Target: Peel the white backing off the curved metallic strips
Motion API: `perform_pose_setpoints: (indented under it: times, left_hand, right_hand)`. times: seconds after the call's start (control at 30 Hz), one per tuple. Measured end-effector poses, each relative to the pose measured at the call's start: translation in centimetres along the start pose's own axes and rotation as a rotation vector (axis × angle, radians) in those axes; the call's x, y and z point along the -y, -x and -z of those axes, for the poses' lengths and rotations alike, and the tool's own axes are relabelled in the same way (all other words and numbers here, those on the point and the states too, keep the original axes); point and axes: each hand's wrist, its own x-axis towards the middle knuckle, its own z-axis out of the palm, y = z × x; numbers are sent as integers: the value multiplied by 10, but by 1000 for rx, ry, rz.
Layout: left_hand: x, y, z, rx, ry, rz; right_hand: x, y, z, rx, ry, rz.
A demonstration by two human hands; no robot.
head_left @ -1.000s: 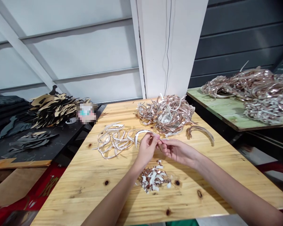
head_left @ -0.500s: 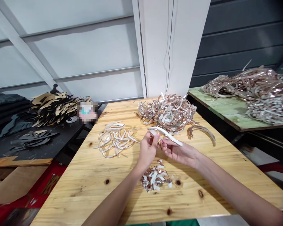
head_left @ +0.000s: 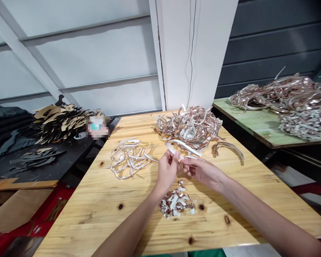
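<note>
Above the middle of the wooden table, both my hands are close together on a curved white strip (head_left: 186,146). My left hand (head_left: 168,167) pinches it between thumb and fingers near its left part. Just to the right, my right hand (head_left: 202,170) has its thumb and fingertips pinched on the strip's near side; its free end arcs up over my fingers. Below my hands lies a small heap of short white and copper-coloured clippings (head_left: 176,202). Left of them is a loose tangle of pale strips (head_left: 132,159). My fingers partly hide the piece between them.
A big bundle of shiny copper and white strips (head_left: 189,126) sits at the table's back, with a curved bunch (head_left: 230,148) at its right. More strips cover a green table (head_left: 267,135) on the right. At left, a dark table (head_left: 80,153) bears stacked black and tan cut pieces (head_left: 61,121).
The long free end of the white strip has shifted left and up, away from my right palm. My right hand has turned slightly, its fingertips closing in beside my left thumb.
</note>
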Motion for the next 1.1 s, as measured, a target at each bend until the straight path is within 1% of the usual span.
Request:
perform_pose_setpoints:
  times: [0.1, 0.13, 0.23, 0.37, 0.43, 0.53, 0.6, 0.63, 0.73, 0.8, 0.87, 0.97, 1.03, 1.1]
  left_hand:
    - [-6, -4, 4, -34, 17, -15]
    - [-7, -6, 6, -41, 19, -27]
    - [-7, -8, 8, -30, 121, 5]
    - [-6, -7, 3, 64, 393, 145]
    - [-8, -5, 1, 96, 507, 210]
    - [-12, -4, 1, 139, 583, 272]
    - [-13, -3, 1, 170, 594, 277]
    - [-13, -3, 1, 177, 598, 274]
    - [-8, -3, 0, 162, 593, 242]
    - [-4, -3, 0, 144, 566, 203]
    - [0, -3, -1, 132, 528, 151]
    - [1, -3, 0, 152, 449, 71]
    - [1, -2, 0, 177, 356, 17]
    - [-2, -1, 1, 188, 240, -30]
  right_hand:
    - [0, 1, 0, -21, -137, -115]
    - [0, 1, 1, -31, -147, -101]
    - [0, 0, 1, -36, -92, 1]
    - [1, 1, 0, -14, 52, 180]
    - [3, 1, -1, 0, 89, 275]
    - [6, 2, -1, 78, 91, 379]
    - [7, 3, -2, 117, 120, 403]
    - [8, 3, -3, 107, 157, 398]
    - [8, 3, -6, 19, 313, 348]
    - [7, 3, -8, -1, 383, 336]
    - [6, 3, -8, 7, 397, 331]
    - [5, 2, -6, 5, 332, 290]
    - [5, 2, -4, -1, 301, 275]
    - [5, 3, -4, -16, 336, 289]
